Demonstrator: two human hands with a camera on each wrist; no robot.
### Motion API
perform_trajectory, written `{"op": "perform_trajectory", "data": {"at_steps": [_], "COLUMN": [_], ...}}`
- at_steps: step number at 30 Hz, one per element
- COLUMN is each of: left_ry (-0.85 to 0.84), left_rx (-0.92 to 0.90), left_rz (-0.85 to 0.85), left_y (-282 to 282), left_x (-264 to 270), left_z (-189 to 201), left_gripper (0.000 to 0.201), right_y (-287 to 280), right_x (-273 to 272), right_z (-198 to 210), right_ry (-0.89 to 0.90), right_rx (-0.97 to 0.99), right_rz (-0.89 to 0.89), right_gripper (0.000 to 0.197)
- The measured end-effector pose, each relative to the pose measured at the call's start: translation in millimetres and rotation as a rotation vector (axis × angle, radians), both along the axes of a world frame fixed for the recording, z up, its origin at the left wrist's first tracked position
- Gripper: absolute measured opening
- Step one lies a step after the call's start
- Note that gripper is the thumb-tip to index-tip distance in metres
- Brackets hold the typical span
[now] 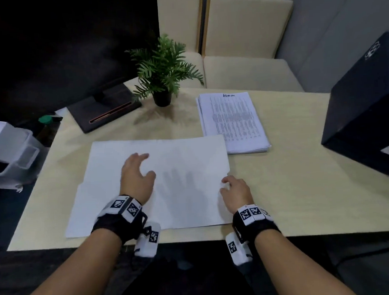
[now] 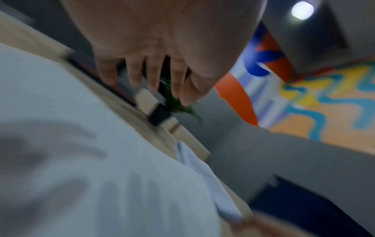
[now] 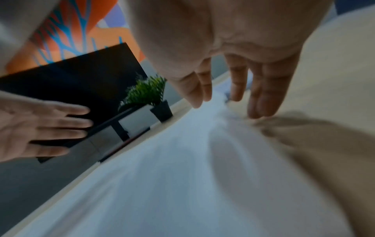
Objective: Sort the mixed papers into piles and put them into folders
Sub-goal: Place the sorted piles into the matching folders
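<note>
A large white folder [image 1: 178, 162] lies closed and flat on the beige table [image 1: 295, 186], near the front edge. My left hand [image 1: 137, 172] hovers over its left half with fingers spread and relaxed, holding nothing; its shadow falls on the folder. My right hand [image 1: 234, 190] is at the folder's right edge, its straight fingertips [image 3: 237, 93] touching the slightly raised edge of the folder [image 3: 182, 176]. A stack of printed papers [image 1: 233, 121], headed "ADMIN" by hand, lies behind the folder's right corner. The left wrist view is blurred; it shows my left hand's fingers [image 2: 154, 75] above the folder [image 2: 81, 144].
A dark monitor [image 1: 66, 41] on its stand fills the back left, with a small potted plant [image 1: 163, 71] beside it. A big black box [image 1: 370, 112] sits on the table's right end. A white machine [image 1: 7, 155] stands off the left edge. Cream seats [image 1: 239, 52] lie beyond.
</note>
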State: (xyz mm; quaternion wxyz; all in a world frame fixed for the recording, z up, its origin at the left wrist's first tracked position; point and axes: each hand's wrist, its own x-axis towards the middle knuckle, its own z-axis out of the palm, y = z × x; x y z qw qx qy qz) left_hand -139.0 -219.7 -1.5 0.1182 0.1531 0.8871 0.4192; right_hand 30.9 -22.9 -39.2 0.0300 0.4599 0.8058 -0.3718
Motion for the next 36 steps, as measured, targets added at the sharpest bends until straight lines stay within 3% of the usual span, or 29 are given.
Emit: {"op": "perform_trajectory", "data": {"at_steps": [4,9,14,20,24,29,33,36], "left_ry": [-0.025,-0.194,-0.347,-0.421,-0.449,-0.459,-0.457,-0.437], "left_rx": [-0.114,-0.370,-0.503,-0.577,-0.551,-0.524,-0.527,-0.540], "left_rz": [-0.376,-0.488,-0.449,-0.415,-0.371,-0.334,-0.331,-0.336], "left_y": [61.9,119.4,158.2,174.3,173.4,168.7,168.0,169.3], "left_x": [28.1,39.5,47.9,53.7,53.1,52.6,51.3,51.5], "left_z": [4.2,-13.0,-22.8,-27.9,-27.0,-28.2,-27.8,-26.8], "left_gripper": [0.043,0.054,0.069,0.076,0.072,0.072,0.068,0.063], "right_y": [39.6,123.7,192.9,221.3,227.9,233.5,227.8,216.2], "right_x": [-6.9,-14.4,-33.7,-60.0,-73.1,-80.7,-94.0,-101.4], "right_z": [25.0,37.5,27.4,12.6,9.2,14.0,15.0,15.9], "right_ry": [0.030,0.007,-0.115,-0.181,-0.196,-0.197,-0.163,-0.206], "right_rx": [0.066,0.002,-0.027,-0.041,-0.081,-0.275,-0.342,-0.201], "right_rz": [-0.048,-0.156,-0.188,-0.195,-0.207,-0.169,-0.193,-0.224], "right_gripper": [0.032,0.037,0.056,0.071,0.067,0.040,0.042,0.052]}}
